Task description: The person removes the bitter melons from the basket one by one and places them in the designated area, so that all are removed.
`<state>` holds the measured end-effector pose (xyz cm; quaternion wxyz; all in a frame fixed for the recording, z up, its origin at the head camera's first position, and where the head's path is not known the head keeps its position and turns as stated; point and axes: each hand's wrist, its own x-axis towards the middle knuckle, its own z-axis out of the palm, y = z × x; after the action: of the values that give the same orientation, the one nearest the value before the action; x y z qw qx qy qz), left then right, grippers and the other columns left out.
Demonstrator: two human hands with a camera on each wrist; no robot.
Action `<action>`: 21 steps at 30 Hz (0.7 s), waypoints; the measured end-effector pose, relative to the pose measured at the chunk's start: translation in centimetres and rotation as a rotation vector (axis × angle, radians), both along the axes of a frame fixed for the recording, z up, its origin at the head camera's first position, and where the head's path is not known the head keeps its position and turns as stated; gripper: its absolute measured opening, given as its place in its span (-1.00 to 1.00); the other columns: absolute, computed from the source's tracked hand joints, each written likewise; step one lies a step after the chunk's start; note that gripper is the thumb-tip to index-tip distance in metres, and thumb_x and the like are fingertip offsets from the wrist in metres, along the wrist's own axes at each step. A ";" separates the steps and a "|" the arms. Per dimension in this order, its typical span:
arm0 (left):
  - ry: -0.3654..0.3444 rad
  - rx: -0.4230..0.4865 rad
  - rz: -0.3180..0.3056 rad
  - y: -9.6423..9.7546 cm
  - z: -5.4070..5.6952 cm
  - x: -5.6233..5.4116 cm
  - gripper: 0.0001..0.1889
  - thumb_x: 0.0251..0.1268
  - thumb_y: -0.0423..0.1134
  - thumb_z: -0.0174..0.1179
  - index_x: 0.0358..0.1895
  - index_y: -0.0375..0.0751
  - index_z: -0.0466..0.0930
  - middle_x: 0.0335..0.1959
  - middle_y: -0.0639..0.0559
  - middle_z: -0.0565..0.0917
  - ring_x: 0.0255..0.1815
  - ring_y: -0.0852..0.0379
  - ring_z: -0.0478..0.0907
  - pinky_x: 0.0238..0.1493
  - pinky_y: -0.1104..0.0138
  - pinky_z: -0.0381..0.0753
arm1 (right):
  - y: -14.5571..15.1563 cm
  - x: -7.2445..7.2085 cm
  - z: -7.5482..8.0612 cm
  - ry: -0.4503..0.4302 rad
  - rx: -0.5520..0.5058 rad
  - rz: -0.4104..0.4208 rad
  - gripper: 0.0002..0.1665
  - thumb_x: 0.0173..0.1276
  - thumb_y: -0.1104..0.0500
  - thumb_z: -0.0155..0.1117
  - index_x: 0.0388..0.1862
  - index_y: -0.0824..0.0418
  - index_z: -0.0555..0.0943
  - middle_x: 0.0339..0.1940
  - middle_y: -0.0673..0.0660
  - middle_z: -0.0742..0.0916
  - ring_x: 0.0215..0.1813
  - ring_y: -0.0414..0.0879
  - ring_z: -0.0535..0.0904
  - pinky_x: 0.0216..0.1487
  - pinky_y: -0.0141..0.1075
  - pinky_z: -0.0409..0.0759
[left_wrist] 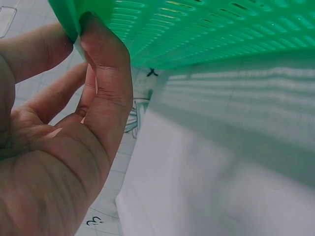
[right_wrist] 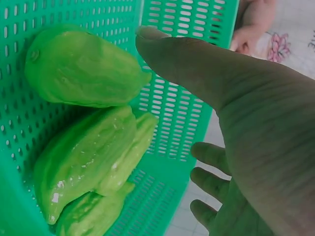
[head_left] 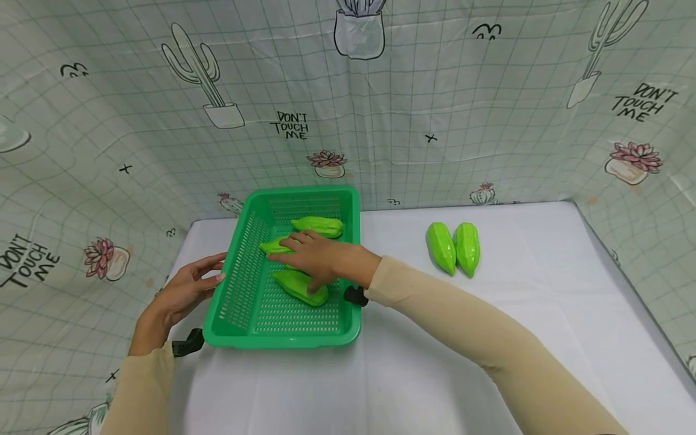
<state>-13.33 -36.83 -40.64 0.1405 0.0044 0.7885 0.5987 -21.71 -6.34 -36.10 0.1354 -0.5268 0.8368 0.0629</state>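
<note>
A green plastic basket (head_left: 234,296) with slotted walls stands on the table's left half. My left hand (head_left: 190,287) is at its left side, and in the left wrist view the thumb and a finger pinch the basket's rim (left_wrist: 69,14). Several glossy, ridged, pointed green gourds (right_wrist: 83,69) lie inside. Over them reaches my right hand (head_left: 315,257), fingers spread, partly covering the middle gourds. In the right wrist view nothing sits between its thumb and fingers. One gourd (head_left: 299,287) lies near that thumb; another gourd (head_left: 321,226) is toward the basket's back.
Two more green gourds (head_left: 454,249) lie side by side on the white tablecloth (head_left: 424,362), right of the basket. A cloth backdrop (head_left: 402,103) printed with cacti and a grid rises behind and at both sides. Black straps or mounts (head_left: 188,343) show at both wrists.
</note>
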 end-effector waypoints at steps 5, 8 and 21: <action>0.001 -0.003 0.002 0.0 -0.1 0.0 -0.28 0.68 -0.31 0.12 0.67 -0.51 -0.02 0.14 0.13 0.49 -0.07 0.27 0.69 0.00 0.38 0.71 | -0.6 0.3 -0.4 0.020 0.031 0.018 0.25 0.35 -0.21 0.54 0.80 -0.08 -0.01 0.77 0.12 0.13 0.77 0.06 -0.04 0.73 0.01 -0.05; 0.003 -0.003 0.003 0.0 -0.1 0.0 -0.28 0.68 -0.30 0.13 0.67 -0.50 -0.01 0.15 0.13 0.48 -0.07 0.27 0.68 0.00 0.38 0.71 | -1.1 0.4 -0.7 0.023 0.045 0.027 0.25 0.35 -0.22 0.55 0.80 -0.11 0.00 0.78 0.13 0.12 0.77 0.07 -0.04 0.73 -0.02 -0.04; 0.011 0.033 -0.023 -0.1 0.0 0.1 -0.29 0.68 -0.35 0.09 0.66 -0.53 -0.04 0.15 0.09 0.46 -0.07 0.26 0.69 0.04 0.40 0.69 | -2.3 0.6 -1.9 0.016 0.148 -0.015 0.25 0.33 -0.25 0.55 0.79 -0.22 0.00 0.78 0.09 0.11 0.77 0.07 -0.06 0.74 -0.03 -0.07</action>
<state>-13.23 -36.91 -40.64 0.1431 0.0190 0.7792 0.6100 -21.09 -8.65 -38.04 0.1677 -0.5083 0.8350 0.1275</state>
